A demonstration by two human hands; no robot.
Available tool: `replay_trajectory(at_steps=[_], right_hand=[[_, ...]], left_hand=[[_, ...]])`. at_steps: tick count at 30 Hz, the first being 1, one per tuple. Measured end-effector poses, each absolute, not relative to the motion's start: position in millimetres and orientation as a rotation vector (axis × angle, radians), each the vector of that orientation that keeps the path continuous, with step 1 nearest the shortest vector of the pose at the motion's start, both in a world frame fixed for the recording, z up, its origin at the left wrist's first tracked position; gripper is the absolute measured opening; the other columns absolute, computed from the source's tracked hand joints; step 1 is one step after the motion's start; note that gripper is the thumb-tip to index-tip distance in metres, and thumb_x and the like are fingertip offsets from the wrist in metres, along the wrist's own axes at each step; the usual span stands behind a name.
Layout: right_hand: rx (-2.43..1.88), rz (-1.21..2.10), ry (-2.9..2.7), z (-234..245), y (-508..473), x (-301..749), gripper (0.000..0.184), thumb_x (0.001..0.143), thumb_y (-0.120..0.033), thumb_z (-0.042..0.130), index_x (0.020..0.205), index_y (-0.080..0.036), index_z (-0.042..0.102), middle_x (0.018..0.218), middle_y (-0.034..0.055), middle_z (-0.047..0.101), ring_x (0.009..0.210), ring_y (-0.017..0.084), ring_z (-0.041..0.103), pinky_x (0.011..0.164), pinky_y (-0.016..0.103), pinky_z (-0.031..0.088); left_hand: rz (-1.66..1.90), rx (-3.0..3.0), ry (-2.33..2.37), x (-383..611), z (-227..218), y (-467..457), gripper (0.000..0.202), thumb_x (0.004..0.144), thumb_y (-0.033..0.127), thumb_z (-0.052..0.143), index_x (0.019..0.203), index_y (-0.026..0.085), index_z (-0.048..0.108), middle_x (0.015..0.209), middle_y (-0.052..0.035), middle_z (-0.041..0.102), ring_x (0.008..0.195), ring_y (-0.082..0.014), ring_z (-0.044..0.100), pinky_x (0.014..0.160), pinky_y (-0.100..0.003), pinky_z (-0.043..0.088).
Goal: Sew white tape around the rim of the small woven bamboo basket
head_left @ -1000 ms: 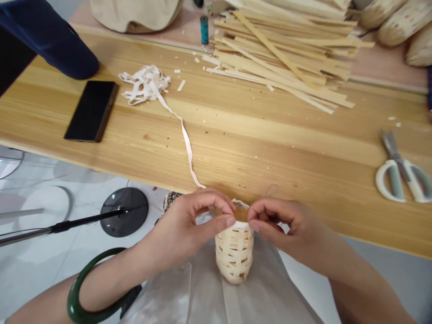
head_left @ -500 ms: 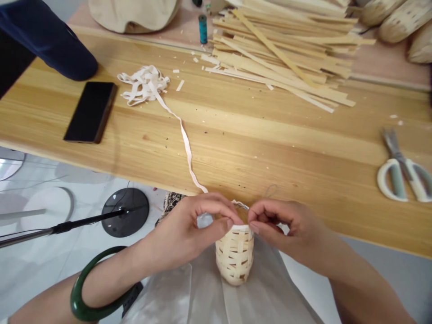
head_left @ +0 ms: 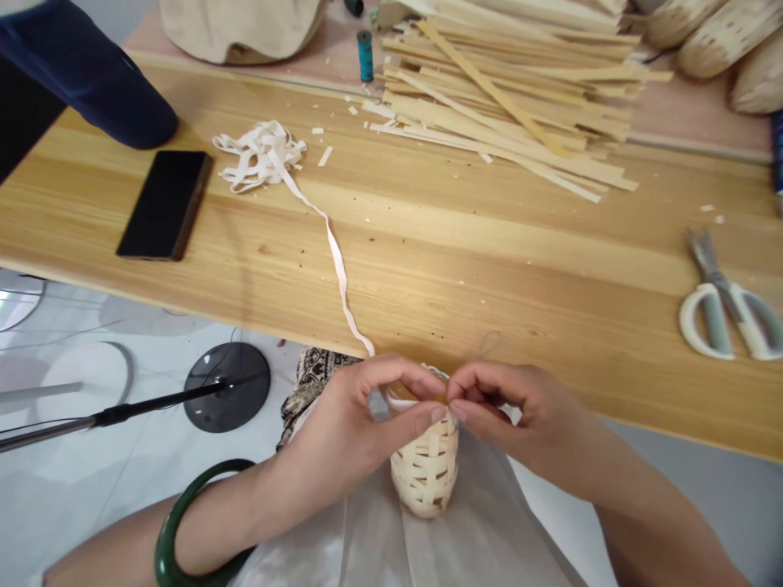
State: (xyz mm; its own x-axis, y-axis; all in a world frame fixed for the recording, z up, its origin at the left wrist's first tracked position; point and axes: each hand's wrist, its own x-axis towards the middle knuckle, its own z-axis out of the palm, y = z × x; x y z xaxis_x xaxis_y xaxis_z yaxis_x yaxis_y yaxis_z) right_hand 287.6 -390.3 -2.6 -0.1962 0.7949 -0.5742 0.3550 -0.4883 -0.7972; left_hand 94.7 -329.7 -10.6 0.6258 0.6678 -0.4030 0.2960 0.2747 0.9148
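A small woven bamboo basket (head_left: 426, 473) stands upright on my lap, just below the table's near edge. My left hand (head_left: 360, 424) pinches its rim from the left, thumb and fingers closed. My right hand (head_left: 519, 412) pinches the rim from the right, fingertips almost touching the left ones. A white ribbon (head_left: 333, 244) runs from the rim up across the table to a loose pile (head_left: 260, 155). A thin thread loops above my right hand.
On the wooden table (head_left: 428, 244) lie a black phone (head_left: 164, 204), white-handled scissors (head_left: 725, 302), a heap of bamboo strips (head_left: 514, 90), a teal thread spool (head_left: 365, 55) and a dark blue cloth (head_left: 91, 81). A round black stand base (head_left: 226, 385) sits on the floor.
My left hand has slid right along the rim until its fingertips meet the right hand's. The basket and right hand have barely moved.
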Motion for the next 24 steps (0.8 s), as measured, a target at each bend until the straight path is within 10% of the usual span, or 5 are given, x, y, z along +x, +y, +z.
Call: replay_trajectory(at_steps=[24], right_hand=[[-1.967,1.086,-1.465,11.0,-410.0,335.4,0.033,0.095,-0.05,0.054,0.117,-0.033,0.073,0.073,0.003,0.068,0.058,0.013,0.059,0.049,0.024,0.046]], left_hand=[[0.303,1.226,0.768,77.1,-18.5,-328.8,0.007,0.08,0.016,0.074,0.084,0.02,0.078,0.091,-0.0028,0.076,0.097,-0.018,0.068,0.089,-0.029,0.05]])
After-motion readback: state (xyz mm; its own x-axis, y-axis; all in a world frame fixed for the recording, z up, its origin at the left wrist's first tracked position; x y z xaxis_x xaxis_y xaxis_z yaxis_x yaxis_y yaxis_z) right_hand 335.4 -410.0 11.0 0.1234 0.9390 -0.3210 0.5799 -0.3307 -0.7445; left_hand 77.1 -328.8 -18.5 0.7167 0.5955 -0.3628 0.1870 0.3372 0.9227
